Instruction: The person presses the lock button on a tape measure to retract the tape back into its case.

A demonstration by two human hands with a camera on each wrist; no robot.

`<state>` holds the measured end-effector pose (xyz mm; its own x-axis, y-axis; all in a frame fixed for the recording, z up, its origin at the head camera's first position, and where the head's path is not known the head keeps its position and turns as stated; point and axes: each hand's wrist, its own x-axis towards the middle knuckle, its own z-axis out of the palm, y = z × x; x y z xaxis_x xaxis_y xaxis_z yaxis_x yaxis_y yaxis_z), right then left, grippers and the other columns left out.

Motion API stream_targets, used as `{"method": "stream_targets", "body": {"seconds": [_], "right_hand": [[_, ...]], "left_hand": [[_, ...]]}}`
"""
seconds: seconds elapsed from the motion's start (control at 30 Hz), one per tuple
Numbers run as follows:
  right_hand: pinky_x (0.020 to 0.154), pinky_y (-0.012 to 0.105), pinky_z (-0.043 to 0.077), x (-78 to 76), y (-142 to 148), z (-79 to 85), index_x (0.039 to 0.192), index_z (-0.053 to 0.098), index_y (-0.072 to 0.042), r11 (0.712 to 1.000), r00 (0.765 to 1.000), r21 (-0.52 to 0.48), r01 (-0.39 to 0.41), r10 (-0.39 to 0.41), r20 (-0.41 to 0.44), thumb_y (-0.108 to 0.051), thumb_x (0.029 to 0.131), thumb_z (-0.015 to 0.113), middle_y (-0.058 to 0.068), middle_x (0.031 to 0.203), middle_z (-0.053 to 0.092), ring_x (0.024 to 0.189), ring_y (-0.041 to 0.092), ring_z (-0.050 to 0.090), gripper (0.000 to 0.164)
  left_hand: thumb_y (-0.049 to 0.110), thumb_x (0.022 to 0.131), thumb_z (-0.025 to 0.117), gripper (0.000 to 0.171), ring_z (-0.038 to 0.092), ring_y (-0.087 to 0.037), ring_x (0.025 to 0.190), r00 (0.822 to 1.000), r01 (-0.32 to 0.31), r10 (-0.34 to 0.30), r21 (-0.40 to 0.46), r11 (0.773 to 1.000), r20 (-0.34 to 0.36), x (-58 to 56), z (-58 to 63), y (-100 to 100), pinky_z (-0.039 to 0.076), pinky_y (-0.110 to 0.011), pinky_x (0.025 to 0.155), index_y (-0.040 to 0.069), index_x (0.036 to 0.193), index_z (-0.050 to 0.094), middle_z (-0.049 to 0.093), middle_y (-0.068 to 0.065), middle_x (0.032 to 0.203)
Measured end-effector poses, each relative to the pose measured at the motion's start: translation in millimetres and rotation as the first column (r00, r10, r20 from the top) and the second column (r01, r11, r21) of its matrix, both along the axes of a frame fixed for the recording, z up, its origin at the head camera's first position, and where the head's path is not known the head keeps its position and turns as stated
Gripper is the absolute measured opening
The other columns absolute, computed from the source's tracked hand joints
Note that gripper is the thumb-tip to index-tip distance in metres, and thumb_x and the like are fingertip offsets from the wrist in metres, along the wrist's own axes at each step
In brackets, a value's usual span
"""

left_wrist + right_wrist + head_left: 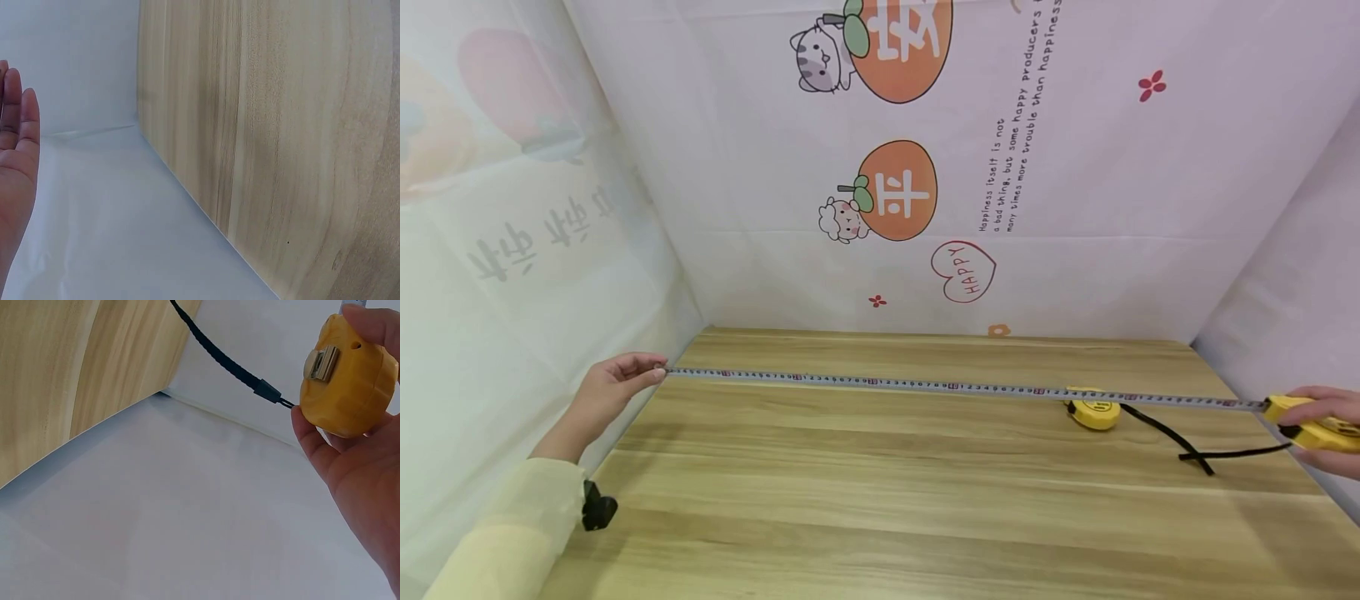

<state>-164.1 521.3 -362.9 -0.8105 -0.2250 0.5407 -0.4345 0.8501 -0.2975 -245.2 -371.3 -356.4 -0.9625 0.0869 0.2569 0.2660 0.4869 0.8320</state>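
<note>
A tape measure's pale blade (910,384) stretches across the head view between the two hands. At the left, my left hand (613,387) pinches the blade's free end between thumb and fingers. My right hand (1333,425), cut off by the right edge of the head view, grips the yellow tape measure case (350,378). The right wrist view shows the case's metal belt clip (322,364) and a black wrist strap (225,361) hanging from it. In the left wrist view only part of the left hand (17,144) shows, and the pinched end is not visible.
A second yellow tape measure (1093,414) lies on the wooden table (880,500), behind the stretched blade, with its own black strap (1168,433). White printed cloth (760,192) hangs at the back and both sides. A black device (598,507) sits on the left wrist.
</note>
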Motion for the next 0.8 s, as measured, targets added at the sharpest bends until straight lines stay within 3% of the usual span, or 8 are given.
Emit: {"method": "stream_targets", "body": {"seconds": [0.23, 0.47, 0.8], "right_hand": [[0.048, 0.015, 0.037, 0.9, 0.0, 0.4, 0.088, 0.069, -0.026, 0.998, 0.999, -0.055, -0.024, 0.027, 0.039, 0.021, 0.046, 0.083, -0.040, 0.116, 0.035, 0.089, -0.016, 0.035, 0.064], [0.053, 0.012, 0.037, 4.2, -3.9, 3.9, 0.085, 0.068, -0.020, 0.999, 0.998, -0.045, -0.017, 0.020, 0.061, 0.018, 0.048, 0.085, -0.039, 0.112, 0.035, 0.089, -0.017, 0.036, 0.056], [0.060, 0.006, 0.033, 5.0, -4.2, -0.2, 0.085, 0.068, -0.022, 0.996, 0.998, -0.082, -0.019, 0.024, 0.058, 0.020, 0.047, 0.083, -0.038, 0.114, 0.035, 0.094, -0.017, 0.032, 0.058]], "left_hand": [[0.024, 0.097, 0.063, 0.020, 0.062, -0.005, 0.092, 1.000, 0.005, -0.005, -0.003, 1.000, 0.005, 0.5, -0.4, -1.8, 0.045, -0.010, 0.080, 0.011, 0.112, 0.067, 0.068, 0.013, 0.097], [0.022, 0.097, 0.063, 0.021, 0.061, 0.002, 0.091, 1.000, 0.021, -0.021, -0.001, 1.000, -0.004, 0.3, -2.1, -2.2, 0.045, -0.009, 0.080, 0.009, 0.113, 0.067, 0.067, 0.017, 0.097], [0.024, 0.097, 0.063, 0.022, 0.060, 0.004, 0.092, 1.000, 0.015, -0.015, -0.032, 0.999, -0.006, 2.3, -2.2, -4.3, 0.045, -0.009, 0.079, 0.009, 0.113, 0.067, 0.067, 0.017, 0.098]]}}
